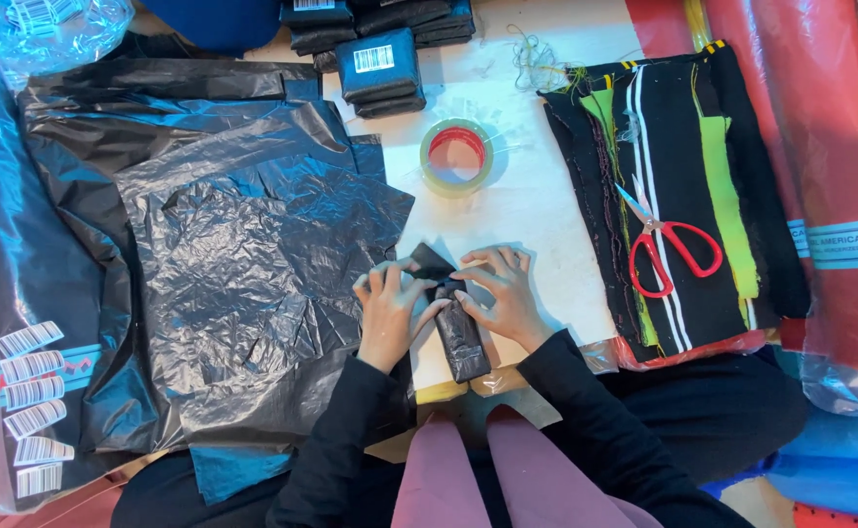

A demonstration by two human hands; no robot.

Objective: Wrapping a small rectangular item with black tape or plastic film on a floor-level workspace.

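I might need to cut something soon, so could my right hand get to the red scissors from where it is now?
Probably yes. The red scissors lie uncovered on the striped cloth beside your right hand, nothing between. That hand is pressing the black packet, so it must let go first.

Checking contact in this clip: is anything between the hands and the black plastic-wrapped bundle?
Nothing visible. The left hand and right hand both rest directly on the black bundle, pressing its upper end.
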